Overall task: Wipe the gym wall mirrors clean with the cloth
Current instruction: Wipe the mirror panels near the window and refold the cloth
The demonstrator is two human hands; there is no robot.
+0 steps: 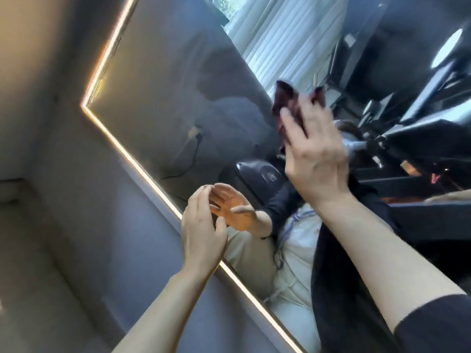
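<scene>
Head view, tilted: the biggest thing before me is the mirror (163,103), a wide pane filling the frame from 12 to 5 o'clock, its edge lit by a warm light strip (122,149) that bends at a corner toward 9 o'clock. Grey wall (38,123) fills the side from 7 to 11 o'clock. Reflected in the glass I see pale curtains (280,42) at 1 o'clock and dark gym machines (420,110) at 2 to 3 o'clock. My right hand (316,159), just right of centre, presses the dark red cloth (288,105) flat against the glass with fingers spread. My left hand (204,230), at 7 o'clock of centre, is relaxed and holds nothing, its fingertips close to the glass near the lit edge
</scene>
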